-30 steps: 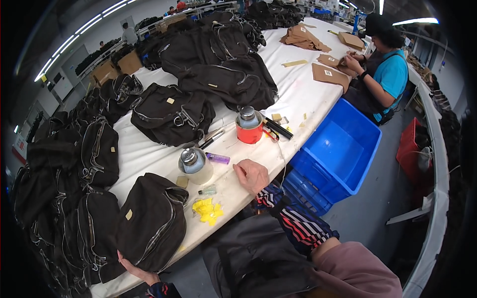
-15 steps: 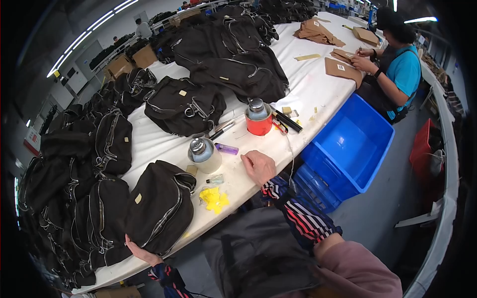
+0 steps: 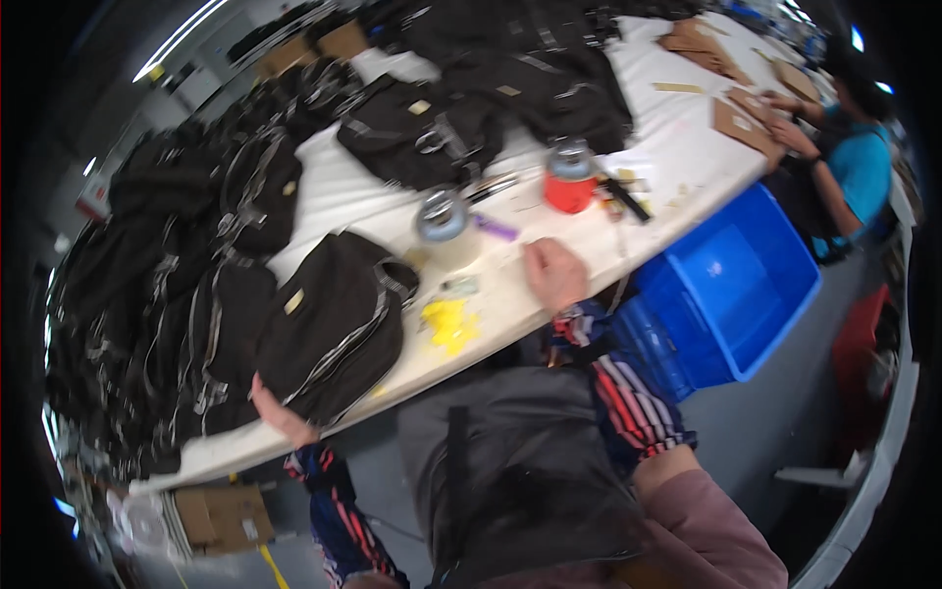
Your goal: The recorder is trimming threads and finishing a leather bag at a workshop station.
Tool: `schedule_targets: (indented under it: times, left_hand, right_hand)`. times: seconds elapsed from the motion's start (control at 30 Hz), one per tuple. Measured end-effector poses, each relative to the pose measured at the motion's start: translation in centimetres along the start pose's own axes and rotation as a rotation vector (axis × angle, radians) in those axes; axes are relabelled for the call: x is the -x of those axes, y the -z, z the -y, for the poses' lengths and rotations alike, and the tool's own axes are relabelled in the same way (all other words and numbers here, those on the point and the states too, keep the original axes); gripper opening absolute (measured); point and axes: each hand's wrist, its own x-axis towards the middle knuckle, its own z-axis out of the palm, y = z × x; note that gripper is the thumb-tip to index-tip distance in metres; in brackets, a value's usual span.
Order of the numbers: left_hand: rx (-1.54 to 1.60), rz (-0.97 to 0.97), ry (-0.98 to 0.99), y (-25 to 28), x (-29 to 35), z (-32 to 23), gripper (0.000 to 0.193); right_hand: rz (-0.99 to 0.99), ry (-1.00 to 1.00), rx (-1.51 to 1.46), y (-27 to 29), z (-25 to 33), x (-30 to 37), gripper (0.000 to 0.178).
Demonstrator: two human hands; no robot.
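I've got the left hand [image 3: 285, 412] against a black bag [image 3: 334, 324], eight o'clock; right hand [image 3: 556, 275] curled, three o'clock; grips unclear, bag unlifted, what's finished unreadable.

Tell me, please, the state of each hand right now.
Left hand: touching the black bag, grip unclear.
Right hand: curled closed, nothing visible in it.

The left hand [image 3: 282, 412] extends forward, partly hidden; the right hand [image 3: 555, 275] is curled.
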Motion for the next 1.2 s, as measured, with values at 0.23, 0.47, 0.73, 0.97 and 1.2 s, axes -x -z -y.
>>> schedule_targets:
  times: [0.23, 0.47, 0.73, 0.97, 1.2]
  left_hand:
    - [0.438, 0.063, 0.420, -2.1, 0.7, -6.2, 0.036]
    - [0.234, 0.130, 0.326, 2.7, 1.1, -8.0, 0.033]
    - [-0.327, 0.191, -0.130, 2.6, 1.8, -10.9, 0.036]
    - [-0.307, 0.088, 0.010, 4.7, 2.2, -8.5, 0.034]
    - [-0.283, 0.133, 0.016, 3.4, 0.1, -10.3, 0.049]
  right_hand:
    - [0.021, 0.016, 0.062, 1.1, -2.0, -0.5, 0.016]
    - [0.371, -0.125, -0.332, 2.2, 2.5, 0.0, 0.012]
    - [0.610, 0.422, -0.208, 0.6, 14.4, 1.4, 0.032]
    - [0.708, 1.033, 0.012, -5.9, 21.1, 3.5, 0.051]
    - [0.616, 0.650, -0.378, -8.9, 24.8, 2.5, 0.015]
